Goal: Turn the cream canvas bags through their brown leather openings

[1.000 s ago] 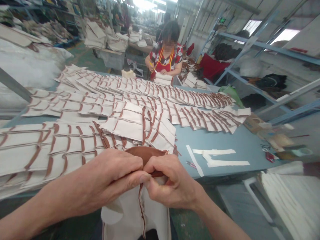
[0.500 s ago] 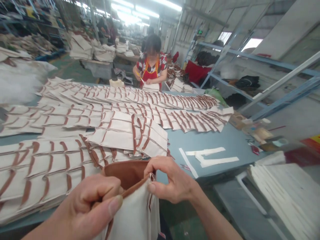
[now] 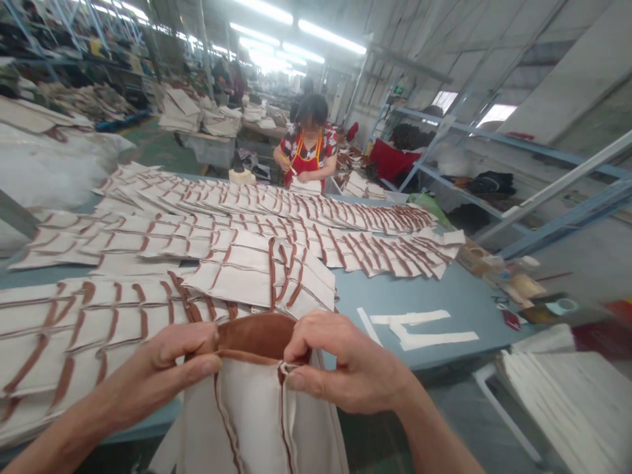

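Observation:
A cream fabric bag [image 3: 251, 401] with brown trim hangs below my hands, its brown-lined mouth facing up. My left hand [image 3: 185, 355] pinches the rim at the left seam between thumb and fingers. At the right seam, my right hand [image 3: 330, 359] grips the same rim, thumb in front and fingers curled over the edge. Two dark brown seams run down the front panel. Just beyond the bag lies a pile of similar cream pieces [image 3: 232, 270] with brown strips.
Overlapping rows of cream pieces [image 3: 276, 204] cover much of the blue table [image 3: 424, 296]. White strips [image 3: 429, 339] lie at right, near a roll of tape [image 3: 563, 305]. Across the table, a person [image 3: 311, 145] in a red apron works. A stack of cream sheets [image 3: 567, 401] stands at lower right.
My left hand has moved from a fist over the near rim to a pinch at the left seam. The bag has turned, its front panel now facing me and its mouth spread between my hands.

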`<action>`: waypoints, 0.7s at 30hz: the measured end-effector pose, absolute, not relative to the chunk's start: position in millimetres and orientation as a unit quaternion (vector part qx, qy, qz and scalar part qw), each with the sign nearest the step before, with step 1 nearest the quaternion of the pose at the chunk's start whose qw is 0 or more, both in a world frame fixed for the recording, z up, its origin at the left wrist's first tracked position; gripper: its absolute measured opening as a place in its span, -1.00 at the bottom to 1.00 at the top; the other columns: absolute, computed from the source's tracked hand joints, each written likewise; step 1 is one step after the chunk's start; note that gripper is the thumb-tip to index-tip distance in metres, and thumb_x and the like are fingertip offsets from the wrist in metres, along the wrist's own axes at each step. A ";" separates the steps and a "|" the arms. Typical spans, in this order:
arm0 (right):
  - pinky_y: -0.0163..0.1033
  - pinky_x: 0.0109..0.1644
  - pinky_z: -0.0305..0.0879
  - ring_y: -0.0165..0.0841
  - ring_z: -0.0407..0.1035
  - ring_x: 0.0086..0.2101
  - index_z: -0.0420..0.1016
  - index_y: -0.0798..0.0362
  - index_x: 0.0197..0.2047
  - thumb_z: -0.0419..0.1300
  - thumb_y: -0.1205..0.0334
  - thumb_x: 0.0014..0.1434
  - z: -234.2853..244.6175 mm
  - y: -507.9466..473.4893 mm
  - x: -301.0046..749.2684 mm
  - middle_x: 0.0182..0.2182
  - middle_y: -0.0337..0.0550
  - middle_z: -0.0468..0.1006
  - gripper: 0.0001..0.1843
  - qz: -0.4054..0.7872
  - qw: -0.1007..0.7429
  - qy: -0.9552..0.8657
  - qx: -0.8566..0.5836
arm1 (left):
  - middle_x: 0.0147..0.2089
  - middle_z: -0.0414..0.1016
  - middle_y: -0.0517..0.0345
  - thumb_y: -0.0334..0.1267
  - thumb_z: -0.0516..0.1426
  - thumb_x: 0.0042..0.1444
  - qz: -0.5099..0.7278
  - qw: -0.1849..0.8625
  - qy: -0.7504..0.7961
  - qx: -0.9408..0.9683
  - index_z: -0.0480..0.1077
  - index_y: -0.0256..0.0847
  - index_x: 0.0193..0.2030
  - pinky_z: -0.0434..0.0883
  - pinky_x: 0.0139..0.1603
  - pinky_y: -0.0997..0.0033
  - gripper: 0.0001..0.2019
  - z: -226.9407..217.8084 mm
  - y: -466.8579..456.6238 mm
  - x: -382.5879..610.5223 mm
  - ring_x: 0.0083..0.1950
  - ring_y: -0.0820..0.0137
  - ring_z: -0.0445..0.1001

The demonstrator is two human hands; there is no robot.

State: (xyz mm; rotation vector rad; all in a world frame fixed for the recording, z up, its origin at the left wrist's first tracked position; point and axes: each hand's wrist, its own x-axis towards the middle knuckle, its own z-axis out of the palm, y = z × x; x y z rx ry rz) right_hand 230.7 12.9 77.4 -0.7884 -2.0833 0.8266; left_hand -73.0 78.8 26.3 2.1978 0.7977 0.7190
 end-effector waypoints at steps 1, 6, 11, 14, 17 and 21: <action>-0.25 -0.10 0.33 -0.38 0.46 -0.31 0.54 0.03 -0.24 0.29 0.15 0.47 78.4 13.1 227.8 -0.37 -0.21 0.62 -0.78 0.315 0.371 -0.819 -0.304 | -0.50 0.37 0.33 0.13 0.15 0.38 0.263 0.367 0.301 0.840 0.32 -0.15 -0.50 0.34 -0.43 0.56 -0.50 24.0 79.5 -73.7 -0.48 0.46 0.37; -0.25 -0.07 0.32 -0.37 0.47 -0.28 0.53 0.04 -0.20 0.22 0.06 0.55 82.6 14.0 214.9 -0.33 -0.19 0.63 -0.71 0.312 0.361 -0.835 -0.274 | -0.15 0.66 0.22 0.51 0.22 0.17 0.222 0.499 0.267 0.794 0.60 -0.11 -0.09 0.41 -0.11 0.48 -0.34 32.5 71.9 -62.9 -0.15 0.29 0.57; -0.25 -0.06 0.31 -0.36 0.44 -0.25 0.50 0.03 -0.17 0.24 0.13 0.53 83.1 12.3 210.2 -0.27 -0.18 0.63 -0.79 0.303 0.340 -0.837 -0.303 | -0.18 0.65 0.29 0.41 0.20 0.29 0.244 0.450 0.258 0.819 0.58 -0.11 -0.13 0.33 -0.10 0.53 -0.44 55.2 54.8 -42.7 -0.18 0.40 0.53; -0.26 -0.08 0.29 -0.37 0.42 -0.26 0.48 0.02 -0.15 0.26 0.16 0.51 81.1 7.5 211.6 -0.27 -0.21 0.61 -0.84 0.323 0.333 -0.826 -0.320 | -0.30 0.57 0.34 0.06 0.27 0.36 0.253 0.437 0.272 0.819 0.57 -0.13 -0.21 0.30 -0.18 0.55 -0.70 59.8 48.7 -35.2 -0.27 0.46 0.46; -0.27 -0.10 0.28 -0.37 0.41 -0.26 0.47 0.01 -0.15 0.31 0.21 0.44 79.6 2.9 213.7 -0.26 -0.24 0.58 -0.89 0.349 0.325 -0.801 -0.362 | -0.42 0.42 0.33 -0.07 0.20 0.36 0.227 0.476 0.282 0.801 0.52 -0.18 -0.32 0.27 -0.31 0.55 -0.72 63.0 46.0 -29.0 -0.37 0.47 0.34; -0.28 -0.12 0.31 -0.38 0.39 -0.28 0.45 0.00 -0.19 0.35 0.20 0.40 76.8 2.0 215.7 -0.27 -0.26 0.54 -0.84 0.405 0.329 -0.768 -0.372 | -0.44 0.35 0.30 -0.10 0.19 0.32 0.199 0.538 0.294 0.765 0.53 -0.23 -0.32 0.24 -0.40 0.56 -0.73 64.9 43.7 -23.3 -0.41 0.47 0.27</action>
